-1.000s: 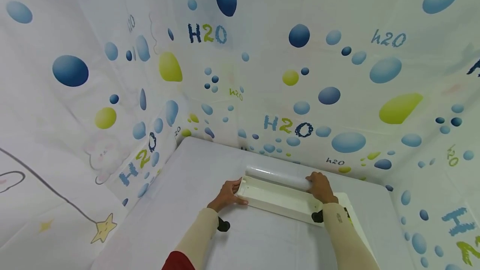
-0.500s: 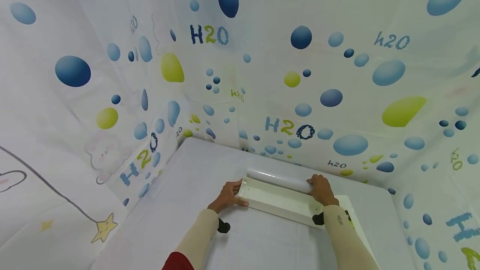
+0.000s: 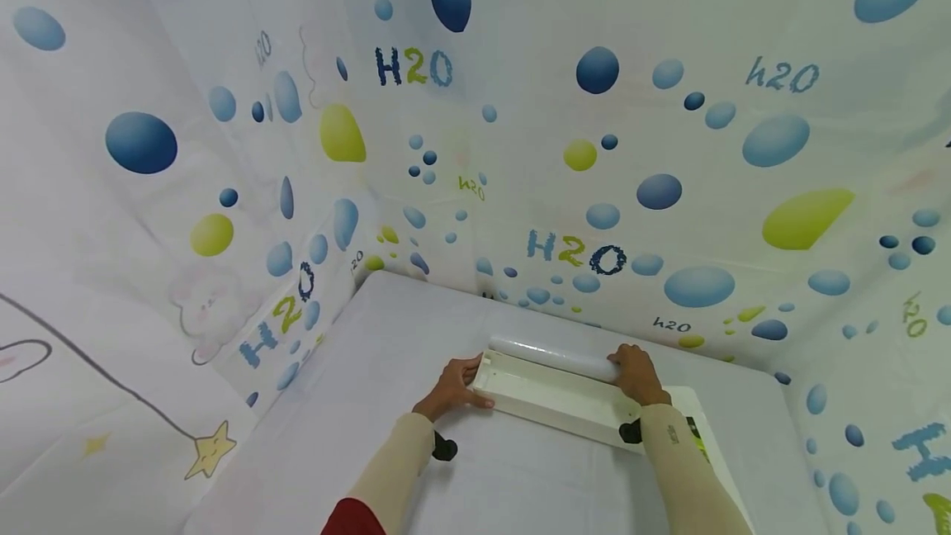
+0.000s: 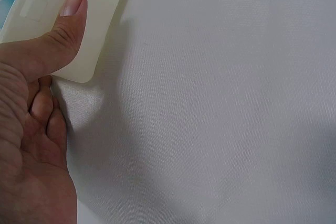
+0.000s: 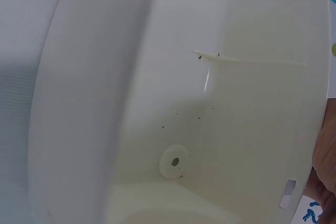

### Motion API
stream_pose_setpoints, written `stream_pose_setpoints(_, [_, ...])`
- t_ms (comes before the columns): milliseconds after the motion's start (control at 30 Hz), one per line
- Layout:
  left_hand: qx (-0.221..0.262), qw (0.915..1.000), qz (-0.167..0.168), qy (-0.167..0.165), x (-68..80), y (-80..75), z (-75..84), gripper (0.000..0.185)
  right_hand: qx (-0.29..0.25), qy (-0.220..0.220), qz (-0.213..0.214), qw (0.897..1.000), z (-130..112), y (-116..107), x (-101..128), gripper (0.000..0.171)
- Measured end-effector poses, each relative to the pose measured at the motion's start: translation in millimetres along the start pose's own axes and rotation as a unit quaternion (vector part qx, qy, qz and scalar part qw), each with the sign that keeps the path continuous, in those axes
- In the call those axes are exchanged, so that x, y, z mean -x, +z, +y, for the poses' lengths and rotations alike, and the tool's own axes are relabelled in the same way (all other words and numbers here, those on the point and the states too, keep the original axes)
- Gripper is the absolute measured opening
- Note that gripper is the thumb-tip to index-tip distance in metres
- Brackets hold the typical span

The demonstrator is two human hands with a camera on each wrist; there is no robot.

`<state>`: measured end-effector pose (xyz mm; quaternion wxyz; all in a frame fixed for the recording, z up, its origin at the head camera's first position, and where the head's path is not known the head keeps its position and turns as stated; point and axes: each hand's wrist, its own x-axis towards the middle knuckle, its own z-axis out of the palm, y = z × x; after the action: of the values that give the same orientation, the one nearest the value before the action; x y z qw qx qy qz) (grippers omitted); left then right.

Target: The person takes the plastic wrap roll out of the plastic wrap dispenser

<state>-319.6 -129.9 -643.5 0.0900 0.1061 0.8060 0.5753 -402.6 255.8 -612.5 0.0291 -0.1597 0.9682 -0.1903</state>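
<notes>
A long cream plastic trough (image 3: 553, 401) lies on the white table (image 3: 386, 329), with a roll of clear film (image 3: 553, 351) along its far edge. My left hand (image 3: 455, 386) grips the trough's left end, thumb on the near wall; in the left wrist view the thumb (image 4: 63, 22) presses on the cream end (image 4: 84, 24) while the fingers curl underneath. My right hand (image 3: 633, 371) holds the right end of the roll. The right wrist view looks into the trough's inside (image 5: 184, 103), where a small round stud (image 5: 174, 161) shows.
Curtains printed with blue and green bubbles (image 3: 594, 147) close in the table at the back and both sides. A flat white piece with a green label (image 3: 698, 436) lies under my right forearm. A black wrist mount (image 3: 443, 447) hangs from my left sleeve.
</notes>
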Motion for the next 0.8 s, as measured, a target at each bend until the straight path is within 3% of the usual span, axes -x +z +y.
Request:
stream_pose_setpoints(367, [0.012,0.9999,-0.004,0.001,0.8,1.7,0.2,0.104,-0.008,0.018,-0.019,1.000,5.9,1.4,-3.2,0.045])
stream_pose_setpoints(467, [-0.001,0.9999,-0.004,0.010,-4.3,0.9,-7.3,0.106,-0.003,0.013,-0.019,1.000,8.3,1.5,-6.6,0.043])
stream_pose_setpoints(667, [0.009,0.9999,-0.002,-0.012,-14.5,0.6,-25.5,0.110,-0.015,0.010,-0.022,1.000,10.8,3.1,-11.8,0.044])
stream_pose_setpoints(800, [0.006,1.0000,-0.002,0.002,-11.6,1.2,-28.3,0.109,-0.021,0.009,-0.032,0.999,11.4,4.1,-10.9,0.048])
